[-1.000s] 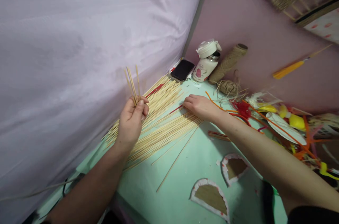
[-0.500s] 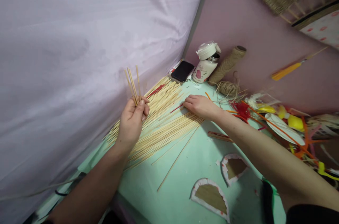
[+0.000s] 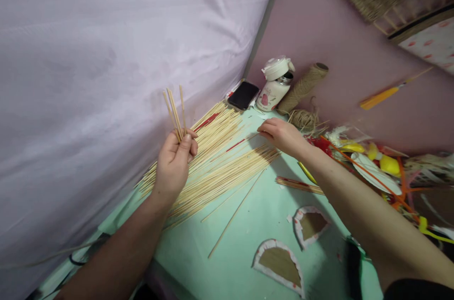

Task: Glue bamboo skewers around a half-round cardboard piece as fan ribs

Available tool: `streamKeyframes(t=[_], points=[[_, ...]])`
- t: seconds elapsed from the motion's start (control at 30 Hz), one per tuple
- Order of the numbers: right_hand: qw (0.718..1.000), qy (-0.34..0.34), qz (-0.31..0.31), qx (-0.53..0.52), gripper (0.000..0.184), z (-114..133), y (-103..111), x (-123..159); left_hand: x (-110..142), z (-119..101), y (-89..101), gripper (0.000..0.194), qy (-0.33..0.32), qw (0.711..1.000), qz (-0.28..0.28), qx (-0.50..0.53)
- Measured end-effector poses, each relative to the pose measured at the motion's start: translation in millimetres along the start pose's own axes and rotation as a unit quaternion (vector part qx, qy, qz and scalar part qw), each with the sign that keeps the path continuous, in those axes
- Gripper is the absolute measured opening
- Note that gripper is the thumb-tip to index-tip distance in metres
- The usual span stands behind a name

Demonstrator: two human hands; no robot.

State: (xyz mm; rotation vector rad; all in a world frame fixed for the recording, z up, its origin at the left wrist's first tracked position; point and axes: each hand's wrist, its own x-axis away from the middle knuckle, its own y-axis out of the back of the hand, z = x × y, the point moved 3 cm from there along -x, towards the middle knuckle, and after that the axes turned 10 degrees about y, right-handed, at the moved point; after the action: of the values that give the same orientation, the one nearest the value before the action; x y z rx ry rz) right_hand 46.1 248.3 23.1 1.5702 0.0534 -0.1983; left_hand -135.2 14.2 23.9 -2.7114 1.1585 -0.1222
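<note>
My left hand (image 3: 175, 163) is closed round a small bunch of thin bamboo sticks (image 3: 174, 110) that stand upright above the fist. Below it a big pile of bamboo sticks (image 3: 213, 160) lies fanned across the mint-green table (image 3: 244, 243). My right hand (image 3: 282, 135) hovers just above the far end of the pile, its fingertips pinched on the tip of a single stick (image 3: 252, 136) that lifts off the pile. A red stick (image 3: 236, 144) lies among the pale ones.
A black phone (image 3: 243, 95), a white flask (image 3: 271, 86) and a cone of twine (image 3: 302, 87) stand at the back by the pink wall. Two half-round card pieces (image 3: 280, 264) lie near me. Coloured strips and scraps (image 3: 376, 163) clutter the right. A white sheet (image 3: 106, 54) fills the left.
My right hand has lifted off the pile and drawn back to the right with one stick pinched in its fingertips. My left hand has stayed put with its bunch.
</note>
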Motion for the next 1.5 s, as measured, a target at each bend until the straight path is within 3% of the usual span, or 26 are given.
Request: streamKeyframes(t=[0.13,0.3,0.47,0.7,0.93,1.03,1.13,1.3,1.5], points=[[0.999,0.02,0.029,-0.015,0.02,7.5,-2.5,2.9,7.3,-6.7,0.7,0.014,-0.095,0.991,-0.069,-0.06],[0.996,0.065,0.045,-0.044,0.02,23.3,-11.0,-1.1,16.2,-12.7,2.7,0.021,-0.193,0.97,-0.141,-0.033],[0.994,0.079,0.058,-0.047,0.021,28.4,-12.0,-4.7,16.2,-14.8,2.1,0.02,-0.182,0.976,-0.117,-0.008],[0.998,0.025,0.047,-0.021,0.022,5.9,-12.1,-4.8,13.0,-12.2,3.6,0.014,-0.171,0.98,-0.095,0.027],[0.994,-0.081,-0.064,-0.047,0.017,-27.2,-3.1,1.2,13.0,-15.4,3.5,0.018,-0.154,0.982,-0.107,0.013],[0.991,-0.099,-0.075,-0.053,0.016,-33.1,0.6,3.8,13.2,-16.0,3.1,0.021,-0.135,0.983,-0.12,0.016],[0.996,-0.053,-0.04,-0.056,0.017,-21.6,-0.3,1.9,13.3,-15.7,2.4,0.021,-0.128,0.985,-0.117,0.022],[0.995,0.063,0.042,-0.064,0.02,19.4,-6.5,-7.1,13.1,-15.1,1.7,0.018,-0.136,0.985,-0.101,0.03],[0.988,0.111,0.066,-0.089,0.017,38.2,-12.8,-13.1,11.4,-14.3,2.9,0.015,-0.155,0.982,-0.104,0.022]])
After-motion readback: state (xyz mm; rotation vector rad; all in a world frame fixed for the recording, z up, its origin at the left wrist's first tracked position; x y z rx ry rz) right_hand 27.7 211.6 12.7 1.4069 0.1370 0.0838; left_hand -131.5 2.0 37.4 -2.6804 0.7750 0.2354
